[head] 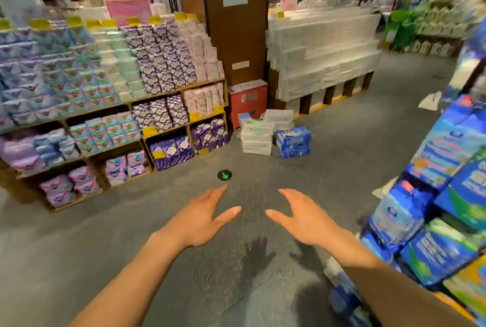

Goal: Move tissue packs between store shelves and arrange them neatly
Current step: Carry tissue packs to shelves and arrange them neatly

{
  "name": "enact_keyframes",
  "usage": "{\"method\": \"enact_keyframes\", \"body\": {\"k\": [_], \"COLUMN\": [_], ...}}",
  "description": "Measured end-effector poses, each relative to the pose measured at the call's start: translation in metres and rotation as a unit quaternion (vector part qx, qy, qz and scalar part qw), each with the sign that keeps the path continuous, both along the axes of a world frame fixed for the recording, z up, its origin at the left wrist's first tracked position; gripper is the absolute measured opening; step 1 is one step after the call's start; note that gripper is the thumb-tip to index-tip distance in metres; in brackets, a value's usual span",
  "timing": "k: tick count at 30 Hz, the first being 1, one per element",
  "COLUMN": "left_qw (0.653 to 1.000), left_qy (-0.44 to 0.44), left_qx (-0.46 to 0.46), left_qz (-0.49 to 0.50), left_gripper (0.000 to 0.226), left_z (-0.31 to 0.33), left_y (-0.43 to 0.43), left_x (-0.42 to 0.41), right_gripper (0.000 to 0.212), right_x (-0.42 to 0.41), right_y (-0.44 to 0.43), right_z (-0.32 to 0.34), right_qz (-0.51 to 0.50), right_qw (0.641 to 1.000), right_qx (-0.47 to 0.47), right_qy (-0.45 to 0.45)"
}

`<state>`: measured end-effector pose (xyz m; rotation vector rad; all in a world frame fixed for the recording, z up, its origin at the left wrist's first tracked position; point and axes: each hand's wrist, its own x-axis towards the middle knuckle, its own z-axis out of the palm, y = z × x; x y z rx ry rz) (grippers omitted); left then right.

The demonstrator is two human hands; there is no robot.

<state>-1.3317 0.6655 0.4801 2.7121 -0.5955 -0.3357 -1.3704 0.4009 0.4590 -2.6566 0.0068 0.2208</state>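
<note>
Grey floor [105, 234] lies beneath the left hand [202, 221] and right hand [302, 218], both empty in the lower middle of the frame, fingers straight and spread, palms facing as if sized to clasp a pack by its ends. The tissue packs, a white stack [256, 138] and a blue stack [293, 142], sit at centre frame beside the brown pillar [236, 37], likely staged there between the wooden shelves [157, 99] at left and the display at right.

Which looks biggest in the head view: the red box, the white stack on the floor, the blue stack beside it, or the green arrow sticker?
1. red box
2. white stack and blue stack: too alike to rank
3. green arrow sticker: clearly smallest, even though it is nearest the camera
</note>
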Motion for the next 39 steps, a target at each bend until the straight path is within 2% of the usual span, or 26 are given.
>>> {"method": "enact_keyframes", "body": {"k": [4, 5, 7, 8, 9, 12, 14, 17, 20, 21, 23, 24, 25, 28, 30, 32, 37, 39], "left_qw": [0.999, 0.999, 0.998, 0.998, 0.997, 0.997, 0.995, 0.992, 0.988, 0.987, 0.984, 0.983, 0.982, 0.979, 0.979, 0.981, 0.985, 0.985], "left_qy": [-0.024, -0.027, -0.036, -0.038, -0.038, -0.032, -0.036, -0.024, -0.034, -0.024, 0.003, 0.008, 0.002, -0.020, -0.013, 0.000, 0.039, 0.043], "left_qx": [0.034, 0.038, 0.040, 0.039, 0.037, 0.030, 0.019, 0.028, 0.029, 0.025, 0.019, 0.013, 0.008, 0.017, 0.015, 0.009, -0.012, -0.020], "left_qz": [-0.020, -0.023, -0.036, -0.042, -0.049, -0.071, -0.087, -0.119, -0.150, -0.158, -0.175, -0.181, -0.187, -0.203, -0.202, -0.195, -0.166, -0.163], "left_gripper": [0.098, 0.099, 0.101, 0.100, 0.097, 0.089, 0.085, 0.085, 0.101, 0.100, 0.099, 0.105, 0.111, 0.120, 0.125, 0.127, 0.133, 0.122], "left_z": [-0.007, -0.011, -0.021, -0.027, -0.034, -0.053, -0.061, -0.059, -0.050, -0.049, -0.052, -0.054, -0.058, -0.078, -0.085, -0.089, -0.080, -0.078], "left_y": [-0.029, -0.037, -0.052, -0.060, -0.068, -0.094, -0.112, -0.142, -0.179, -0.191, -0.215, -0.228, -0.241, -0.284, -0.319, -0.351, -0.415, -0.436], "left_x": [0.087, 0.111, 0.161, 0.186, 0.212, 0.299, 0.360, 0.448, 0.529, 0.556, 0.604, 0.627, 0.651, 0.724, 0.772, 0.815, 0.924, 0.959], "right_gripper": [0.089, 0.093, 0.123, 0.130, 0.125, 0.082, 0.071, 0.094, 0.116, 0.114, 0.085, 0.079, 0.082, 0.124, 0.133, 0.124, 0.074, 0.072], "right_x": [0.075, 0.095, 0.136, 0.157, 0.181, 0.261, 0.315, 0.386, 0.454, 0.474, 0.509, 0.527, 0.545, 0.604, 0.650, 0.699, 0.821, 0.863], "right_y": [-0.035, -0.044, -0.062, -0.071, -0.081, -0.102, -0.118, -0.145, -0.178, -0.189, -0.208, -0.220, -0.231, -0.267, -0.299, -0.328, -0.397, -0.423], "right_z": [-0.002, -0.003, -0.009, -0.012, -0.017, -0.025, -0.030, -0.030, -0.025, -0.024, -0.025, -0.028, -0.031, -0.038, -0.044, -0.042, -0.032, -0.033], "right_qz": [-0.017, -0.027, -0.048, -0.056, -0.066, -0.080, -0.091, -0.130, -0.180, -0.190, -0.193, -0.199, -0.210, -0.229, -0.219, -0.204, -0.177, -0.168], "right_qw": [0.999, 0.998, 0.997, 0.997, 0.996, 0.995, 0.994, 0.989, 0.982, 0.980, 0.979, 0.977, 0.975, 0.972, 0.975, 0.978, 0.981, 0.982], "right_qx": [-0.019, -0.027, -0.045, -0.053, -0.050, -0.037, -0.029, -0.013, -0.007, -0.006, -0.014, -0.012, -0.001, 0.024, 0.026, 0.018, 0.014, -0.004], "right_qy": [0.037, 0.043, 0.027, 0.026, 0.027, 0.049, 0.048, 0.072, 0.058, 0.057, 0.071, 0.073, 0.078, 0.049, 0.041, 0.037, 0.080, 0.091]}}
